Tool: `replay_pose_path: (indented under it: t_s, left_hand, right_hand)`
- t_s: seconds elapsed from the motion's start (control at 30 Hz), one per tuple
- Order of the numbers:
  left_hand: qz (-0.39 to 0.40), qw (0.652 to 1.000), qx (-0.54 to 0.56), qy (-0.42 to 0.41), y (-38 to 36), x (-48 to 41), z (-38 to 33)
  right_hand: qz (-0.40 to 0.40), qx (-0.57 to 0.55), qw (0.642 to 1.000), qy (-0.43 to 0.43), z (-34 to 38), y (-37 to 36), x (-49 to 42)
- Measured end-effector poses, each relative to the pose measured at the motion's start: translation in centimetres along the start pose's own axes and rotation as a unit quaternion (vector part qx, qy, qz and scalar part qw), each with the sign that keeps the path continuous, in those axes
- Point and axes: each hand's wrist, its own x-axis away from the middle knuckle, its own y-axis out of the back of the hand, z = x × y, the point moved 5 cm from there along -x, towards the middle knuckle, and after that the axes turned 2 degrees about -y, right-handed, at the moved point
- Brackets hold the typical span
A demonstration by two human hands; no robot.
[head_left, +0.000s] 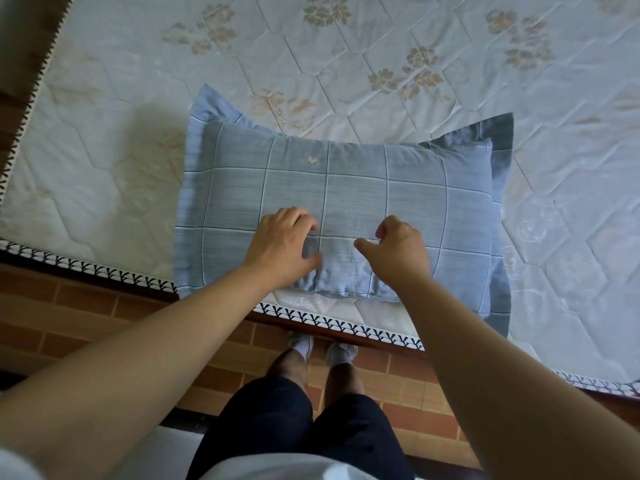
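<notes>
A person stands at the edge of a bed, both bare arms stretched over a pillow (353, 188) that lies flat on the quilted, flower-printed mattress (450, 81), its near side right at the mattress's front edge. The pillow sits wholly inside a blue checked pillowcase (502, 161), filling the middle into a soft bulge while the case's flat border spreads out around it on all sides. A small pale heart (312, 160) shows on the cloth toward the far side. The left hand (280, 244) is down on the near half of the pillowcase, its fingers bent and its thumb pressed into creased cloth; whether a fold is actually pinched between them cannot be told. The right hand (398, 251) is just beside it over the same near half, fingers half curled, thumb and forefinger apart with nothing between them. Below the bed edge, the person's feet stand on a brick-patterned floor (86, 306).
</notes>
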Motion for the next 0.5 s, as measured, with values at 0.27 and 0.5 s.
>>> replay_pose_path:
  t_s: [0.27,0.5]
  left_hand:
    - [0.023,0.998,-0.043,-0.028,1.1,-3.1,1.0]
    - [0.115,0.991,-0.067,0.003,-1.6,-8.0,2.7]
  right_hand:
    - [0.018,-0.266,0.931,-0.248,-2.6,-3.5,1.6]
    - [0.029,-0.401,0.768,-0.499,-4.6,-6.4,1.9]
